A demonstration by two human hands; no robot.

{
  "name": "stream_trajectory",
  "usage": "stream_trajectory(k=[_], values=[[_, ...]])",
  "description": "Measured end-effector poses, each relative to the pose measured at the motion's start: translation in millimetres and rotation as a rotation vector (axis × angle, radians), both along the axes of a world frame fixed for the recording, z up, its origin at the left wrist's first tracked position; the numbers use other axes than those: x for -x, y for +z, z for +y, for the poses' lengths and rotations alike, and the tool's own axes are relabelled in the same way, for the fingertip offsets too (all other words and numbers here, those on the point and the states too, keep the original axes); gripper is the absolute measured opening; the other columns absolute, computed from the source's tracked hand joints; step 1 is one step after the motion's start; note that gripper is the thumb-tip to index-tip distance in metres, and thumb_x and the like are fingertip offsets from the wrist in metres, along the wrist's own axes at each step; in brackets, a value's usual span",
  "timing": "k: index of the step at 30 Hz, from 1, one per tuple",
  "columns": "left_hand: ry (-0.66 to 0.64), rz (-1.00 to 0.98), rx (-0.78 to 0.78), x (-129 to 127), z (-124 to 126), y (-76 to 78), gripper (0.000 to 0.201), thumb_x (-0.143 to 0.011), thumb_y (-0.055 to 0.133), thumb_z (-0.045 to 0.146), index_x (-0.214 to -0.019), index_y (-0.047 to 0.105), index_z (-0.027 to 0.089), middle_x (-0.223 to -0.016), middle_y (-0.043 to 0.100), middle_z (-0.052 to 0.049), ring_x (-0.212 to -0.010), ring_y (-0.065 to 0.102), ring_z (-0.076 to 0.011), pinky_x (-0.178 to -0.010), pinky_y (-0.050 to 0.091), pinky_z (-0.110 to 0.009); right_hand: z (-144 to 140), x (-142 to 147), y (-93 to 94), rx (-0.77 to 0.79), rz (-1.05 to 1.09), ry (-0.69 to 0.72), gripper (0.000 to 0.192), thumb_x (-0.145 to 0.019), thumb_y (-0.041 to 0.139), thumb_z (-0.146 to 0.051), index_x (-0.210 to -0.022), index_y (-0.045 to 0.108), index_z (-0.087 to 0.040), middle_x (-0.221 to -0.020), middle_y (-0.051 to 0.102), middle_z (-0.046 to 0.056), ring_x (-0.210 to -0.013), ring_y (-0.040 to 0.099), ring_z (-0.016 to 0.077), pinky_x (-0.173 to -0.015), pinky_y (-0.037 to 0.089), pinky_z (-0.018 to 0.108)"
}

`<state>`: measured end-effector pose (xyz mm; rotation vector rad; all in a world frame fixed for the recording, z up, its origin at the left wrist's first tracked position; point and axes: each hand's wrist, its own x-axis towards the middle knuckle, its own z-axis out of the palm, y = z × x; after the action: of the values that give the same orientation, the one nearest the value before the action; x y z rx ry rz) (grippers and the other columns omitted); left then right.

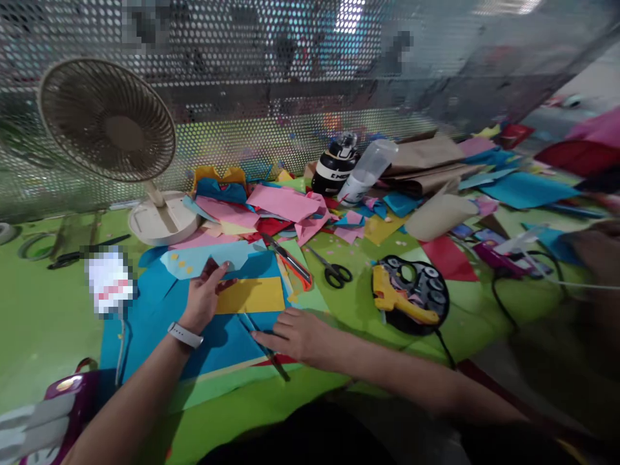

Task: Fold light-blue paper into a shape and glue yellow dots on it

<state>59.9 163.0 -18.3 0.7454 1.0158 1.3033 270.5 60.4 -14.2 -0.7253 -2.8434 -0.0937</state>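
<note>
Pressing flat blue paper (227,336): left hand (203,300), right hand (290,336), both grips open.

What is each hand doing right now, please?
Left hand: open, pressing flat on the yellow paper.
Right hand: flat on the blue paper, touching a pencil.
</note>
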Motion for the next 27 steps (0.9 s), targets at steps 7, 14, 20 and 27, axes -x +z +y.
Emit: stream_trajectory(k=[7,14,20,27], values=[[0.030,-0.049,0.031,-1.8,5.1,2.3,0.033,-0.051,0.090,0.027,-0.071,0.064,0.019,-0.078,0.062,0.004,-0.076,0.062,-0.0126,-0.064,0.058,-0.024,-29.6,-118.7,20.8,-0.204,0.169,-0.687,0.040,-0.090,0.043,-0.010,-0.126,0.058,-0.016,-0.093,0.071,0.010,-0.083,0.063,0.0231,-0.078,0.049,0.038],[0.030,-0.044,0.031,-4.2,8.5,1.7,0.032,-0.051,0.090,0.025,-0.070,0.064,0.019,-0.074,0.062,0.006,-0.075,0.062,-0.0130,-0.064,0.058,-0.025,-67.8,-209.3,3.4,0.030,-0.072,-1.164,0.051,-0.078,0.051,-0.024,-0.128,0.055,-0.015,-0.126,0.062,0.016,-0.113,0.059,0.0330,-0.096,0.046,0.048],[-0.010,-0.066,-0.003,-1.2,1.1,-1.6,0.036,-0.052,0.090,0.028,-0.077,0.065,0.019,-0.082,0.065,0.004,-0.080,0.064,-0.0145,-0.065,0.058,-0.025,-53.7,-210.1,-15.9,0.095,-0.119,-1.100,0.041,-0.070,0.055,-0.022,-0.110,0.063,-0.017,-0.102,0.066,0.014,-0.092,0.063,0.0307,-0.084,0.049,0.043],[-0.039,-0.087,-0.029,1.2,-1.8,-10.1,0.035,-0.058,0.088,0.028,-0.085,0.069,0.017,-0.094,0.070,-0.002,-0.088,0.066,-0.0191,-0.067,0.059,-0.028,-49.6,-213.4,-12.1,-0.059,0.061,-1.089,0.027,-0.072,0.052,-0.028,-0.095,0.061,-0.018,-0.094,0.059,0.012,-0.087,0.060,0.0295,-0.077,0.049,0.041]])
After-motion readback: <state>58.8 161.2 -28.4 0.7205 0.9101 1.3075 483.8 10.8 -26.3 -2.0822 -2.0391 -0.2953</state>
